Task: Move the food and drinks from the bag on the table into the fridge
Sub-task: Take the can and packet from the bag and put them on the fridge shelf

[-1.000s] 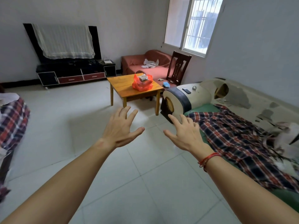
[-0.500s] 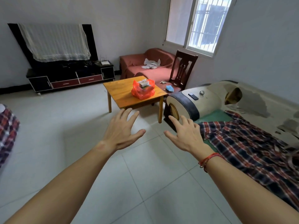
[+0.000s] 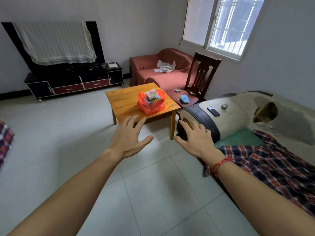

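The orange plastic bag (image 3: 151, 107) sits open on the wooden table (image 3: 122, 101), holding what seems to be boxed food (image 3: 151, 96).

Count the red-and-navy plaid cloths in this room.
2. One red-and-navy plaid cloth lies draped over the seat of the worn white sofa on the right. A second plaid cloth shows at the left edge, mostly cut off. More may lie outside the view.
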Demonstrator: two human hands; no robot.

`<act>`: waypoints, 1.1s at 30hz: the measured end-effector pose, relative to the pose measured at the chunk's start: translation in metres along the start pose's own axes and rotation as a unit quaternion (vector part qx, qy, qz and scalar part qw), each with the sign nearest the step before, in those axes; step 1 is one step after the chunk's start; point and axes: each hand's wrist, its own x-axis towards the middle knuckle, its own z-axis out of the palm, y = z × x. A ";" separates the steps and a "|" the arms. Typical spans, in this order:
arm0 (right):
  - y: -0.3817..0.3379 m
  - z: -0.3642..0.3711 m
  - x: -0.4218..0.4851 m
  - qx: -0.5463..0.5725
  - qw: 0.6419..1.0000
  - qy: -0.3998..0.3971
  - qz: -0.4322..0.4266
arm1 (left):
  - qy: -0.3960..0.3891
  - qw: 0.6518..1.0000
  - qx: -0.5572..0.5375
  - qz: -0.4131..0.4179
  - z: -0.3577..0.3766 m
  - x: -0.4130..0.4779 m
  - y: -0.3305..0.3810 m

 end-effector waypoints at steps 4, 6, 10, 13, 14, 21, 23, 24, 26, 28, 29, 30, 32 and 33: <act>0.016 0.009 0.054 -0.005 1.000 -0.015 -0.006 | -0.010 1.000 0.009 -0.012 0.018 0.052 -0.009; 0.022 0.014 0.081 -0.004 1.000 -0.015 -0.006 | -0.017 1.000 0.006 -0.017 0.026 0.077 -0.015; 0.029 0.027 0.136 -0.002 1.000 -0.017 -0.015 | -0.025 0.999 -0.005 -0.027 0.044 0.127 -0.029; 0.030 0.040 0.181 -0.002 1.000 -0.016 -0.018 | -0.033 0.999 -0.012 -0.033 0.060 0.165 -0.045; 0.029 0.045 0.198 -0.001 1.000 -0.017 -0.018 | -0.038 0.999 -0.016 -0.035 0.066 0.179 -0.051; 0.024 0.071 0.333 0.000 0.999 -0.042 -0.018 | -0.057 0.997 -0.025 -0.045 0.108 0.296 -0.110; 0.023 0.076 0.368 0.002 0.999 -0.045 -0.015 | -0.064 0.996 -0.032 -0.047 0.118 0.328 -0.126; 0.022 0.077 0.385 0.004 0.999 -0.045 -0.012 | -0.066 0.996 -0.035 -0.046 0.123 0.343 -0.134; 0.022 0.080 0.415 0.003 0.999 -0.048 -0.009 | -0.067 0.996 -0.034 -0.042 0.131 0.372 -0.147; 0.024 0.083 0.439 -0.001 0.999 -0.048 -0.006 | -0.066 0.996 -0.034 -0.039 0.138 0.395 -0.156; 0.024 0.085 0.451 -0.002 0.999 -0.047 -0.005 | -0.067 0.996 -0.037 -0.039 0.142 0.406 -0.160; 0.025 0.087 0.464 -0.001 0.999 -0.049 -0.005 | -0.069 0.996 -0.042 -0.042 0.145 0.418 -0.165; 0.027 0.092 0.488 0.002 0.999 -0.053 -0.006 | -0.078 0.995 -0.046 -0.050 0.152 0.439 -0.174; 0.028 0.095 0.501 0.003 0.998 -0.055 -0.007 | -0.083 0.994 -0.049 -0.055 0.156 0.449 -0.180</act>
